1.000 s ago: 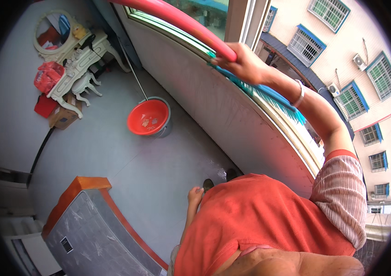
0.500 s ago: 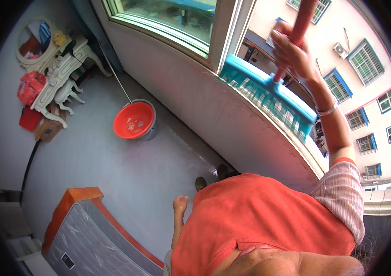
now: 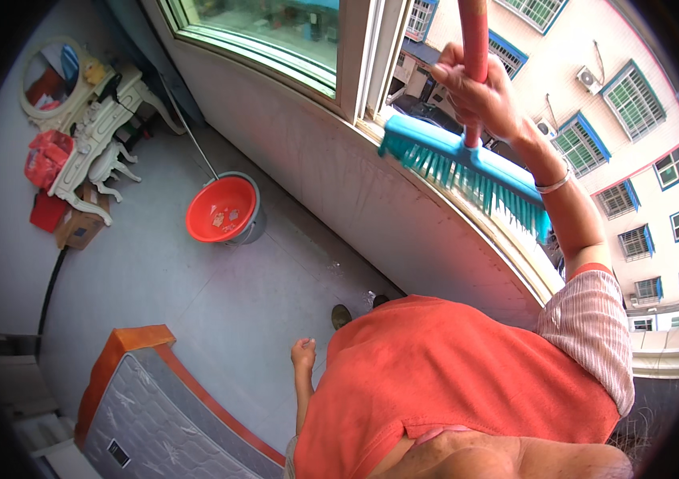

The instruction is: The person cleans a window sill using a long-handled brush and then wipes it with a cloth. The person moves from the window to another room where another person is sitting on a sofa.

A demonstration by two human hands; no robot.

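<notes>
Broom (image 3: 503, 172) head runs along/over window sill (image 3: 539, 279), R hand (image 3: 479, 92) above on its handle (image 3: 475, 48); bldg. (image 3: 551, 56) outside, beyond. L hand (image 3: 303, 354) over floor (image 3: 227, 295), btwn bed (image 3: 172, 415) — floor's near-L corner — and sill wall (image 3: 291, 136). Basin (image 3: 231, 191) in bucket (image 3: 255, 227) mouth, nr wall; pole (image 3: 188, 132) slants from bucket's far rim to far corner. Dressing table (image 3: 104, 124) at floor's far-L edge: mirror (image 3: 40, 80) at back, bag (image 3: 48, 160) at near end, stool (image 3: 108, 168) before it, box (image 3: 82, 227) by near leg.

READABLE TEXT: none can be made out | NEAR LEFT: a small dark rectangular label (image 3: 119, 453) is seen on the grey mattress (image 3: 170, 415), its markings too small to be read | FAR LEFT: no lettering can be resolved on the cardboard box (image 3: 76, 227)
</notes>
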